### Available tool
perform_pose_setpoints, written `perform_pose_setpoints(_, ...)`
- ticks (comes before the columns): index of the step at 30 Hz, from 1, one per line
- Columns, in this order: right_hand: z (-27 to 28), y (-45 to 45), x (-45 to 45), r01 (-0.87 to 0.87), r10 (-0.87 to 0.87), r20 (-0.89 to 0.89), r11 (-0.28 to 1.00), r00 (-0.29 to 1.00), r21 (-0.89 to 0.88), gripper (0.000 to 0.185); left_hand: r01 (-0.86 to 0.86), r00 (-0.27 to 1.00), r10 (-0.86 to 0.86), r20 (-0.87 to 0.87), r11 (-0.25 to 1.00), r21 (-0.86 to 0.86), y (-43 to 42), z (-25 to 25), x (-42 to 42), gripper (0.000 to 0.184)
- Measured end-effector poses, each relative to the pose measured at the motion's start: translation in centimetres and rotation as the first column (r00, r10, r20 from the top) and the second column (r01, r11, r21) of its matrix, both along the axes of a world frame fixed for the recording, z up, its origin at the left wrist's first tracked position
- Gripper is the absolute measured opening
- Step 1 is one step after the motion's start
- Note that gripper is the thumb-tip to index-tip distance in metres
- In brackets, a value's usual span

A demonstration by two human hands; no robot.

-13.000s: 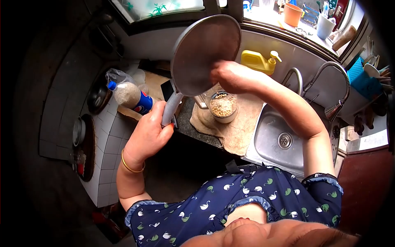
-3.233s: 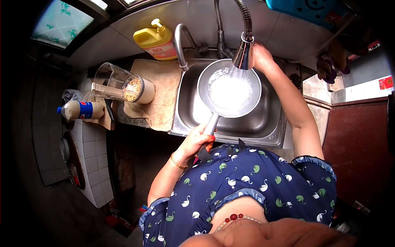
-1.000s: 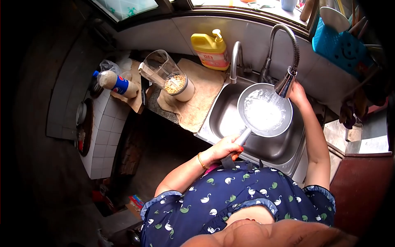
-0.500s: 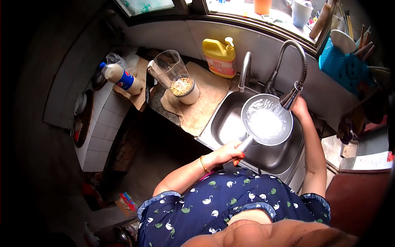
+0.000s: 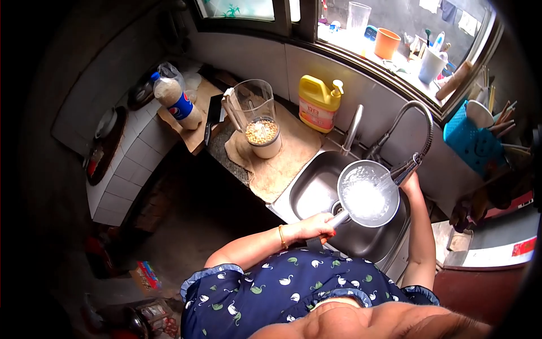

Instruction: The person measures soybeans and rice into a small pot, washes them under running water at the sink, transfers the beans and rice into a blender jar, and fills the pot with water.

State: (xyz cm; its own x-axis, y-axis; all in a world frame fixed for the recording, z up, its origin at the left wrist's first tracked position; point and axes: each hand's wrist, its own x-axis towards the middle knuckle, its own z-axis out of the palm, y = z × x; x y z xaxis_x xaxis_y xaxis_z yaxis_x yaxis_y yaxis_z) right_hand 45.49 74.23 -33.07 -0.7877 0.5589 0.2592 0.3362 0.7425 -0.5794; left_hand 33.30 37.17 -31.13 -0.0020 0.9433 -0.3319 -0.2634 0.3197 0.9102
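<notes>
My left hand is wrapped round the handle of a round grey pan, which is over the steel sink. Water runs from the spray faucet into the pan, and bright glare covers the pan's middle. Behind the faucet's head is my right hand; its fingers are mostly hidden, so what it grips cannot be made out. A clear jug with pale yellow beans in it stands upright on a tan cloth, left of the sink.
A yellow pump bottle stands behind the cloth. Further left are a knife and a Pepsi bottle of pale grains on a board. A blue basket of utensils hangs at right. Pots stand on the window sill.
Earlier the pan was raised above the jug with my right hand at its face; now it is over the sink under running water. Lately the view has shifted, showing more of the window.
</notes>
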Motion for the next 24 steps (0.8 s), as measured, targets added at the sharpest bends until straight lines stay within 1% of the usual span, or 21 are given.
perform_pose_setpoints(2,-0.6,1.2,-0.2,-0.026,0.024,0.103,0.999,0.994,0.022,0.034,0.03,1.0,-0.03,-0.01,1.0,-0.001,0.1,-0.5,-0.6,0.014)
perform_pose_setpoints(3,-0.6,0.9,0.0,0.026,-0.033,0.115,0.998,0.993,0.065,0.051,0.054,0.998,-0.054,-0.016,0.998,0.015,0.1,-0.4,-0.8,0.014)
perform_pose_setpoints(4,-0.9,1.3,-0.1,0.057,-0.07,0.155,0.994,0.985,0.092,0.063,0.057,0.998,-0.057,-0.014,0.998,0.019,0.2,-0.3,-1.0,0.013)
perform_pose_setpoints(6,-1.0,0.7,0.0,0.12,-0.102,-0.101,0.974,0.99,0.194,0.03,0.064,0.998,-0.064,-0.009,0.998,0.024,0.2,-0.4,-1.4,0.013)
perform_pose_setpoints(7,-0.2,-0.3,0.1,0.153,-0.137,-0.16,0.984,0.978,0.095,0.033,0.072,0.997,-0.072,-0.027,0.997,0.016,0.3,-0.5,-1.6,0.013)
perform_pose_setpoints(8,0.2,0.3,0.0,0.172,-0.179,0.065,0.98,0.982,0.099,0.038,0.074,0.997,-0.073,-0.024,0.997,0.02,0.2,-0.4,-2.0,0.014)
perform_pose_setpoints(10,0.3,0.0,0.0,0.233,-0.245,0.09,0.964,0.965,0.127,0.041,0.077,0.997,-0.077,-0.015,0.997,0.023,0.1,0.4,-2.2,0.015)
perform_pose_setpoints(13,0.8,-0.8,0.3,0.163,-0.196,0.127,0.959,0.972,0.23,0.036,0.086,0.996,-0.085,-0.029,0.996,0.021,0.1,1.4,-2.7,0.016)
perform_pose_setpoints(16,-6.2,4.9,-0.1,0.083,-0.086,-0.103,0.996,0.991,-0.027,0.029,0.101,0.995,-0.101,-0.026,0.995,0.022,0.1,1.1,-3.4,0.015)
perform_pose_setpoints(17,-5.7,4.9,-0.1,0.014,-0.018,0.041,0.993,0.999,0.114,0.025,0.109,0.994,-0.108,-0.027,0.994,0.019,0.1,1.1,-3.6,0.015)
perform_pose_setpoints(18,-7.1,5.9,-0.1,-0.012,0.012,-0.058,1.0,0.998,-0.001,0.025,0.12,0.992,-0.119,-0.031,0.993,0.012,0.0,1.7,-3.9,0.015)
perform_pose_setpoints(19,-9.9,8.0,0.0,-0.048,0.03,-0.157,0.993,0.987,-0.112,0.025,0.131,0.991,-0.13,-0.034,0.991,0.007,0.0,2.0,-4.0,0.014)
perform_pose_setpoints(20,-11.3,9.2,0.1,-0.094,0.037,-0.256,0.972,0.966,-0.217,0.025,0.141,0.989,-0.14,-0.044,0.99,0.014,0.0,1.9,-4.2,0.014)
perform_pose_setpoints(21,-8.8,7.1,0.2,-0.076,0.073,-0.177,0.997,0.981,-0.007,0.025,0.151,0.987,-0.149,-0.054,0.988,0.022,0.0,1.8,-4.4,0.014)
perform_pose_setpoints(22,-5.5,4.3,0.1,-0.057,0.081,-0.107,0.976,0.991,0.209,0.025,0.16,0.985,-0.158,-0.063,0.987,0.031,0.0,1.6,-4.6,0.014)
perform_pose_setpoints(23,-4.2,3.3,0.0,-0.073,0.088,-0.062,0.975,0.994,0.209,0.022,0.162,0.985,-0.16,-0.062,0.986,0.031,0.1,1.4,-4.8,0.014)
perform_pose_setpoints(24,-3.9,3.3,0.1,-0.07,0.083,-0.052,0.975,0.995,0.21,0.022,0.164,0.985,-0.162,-0.06,0.986,0.031,0.2,1.2,-4.8,0.014)
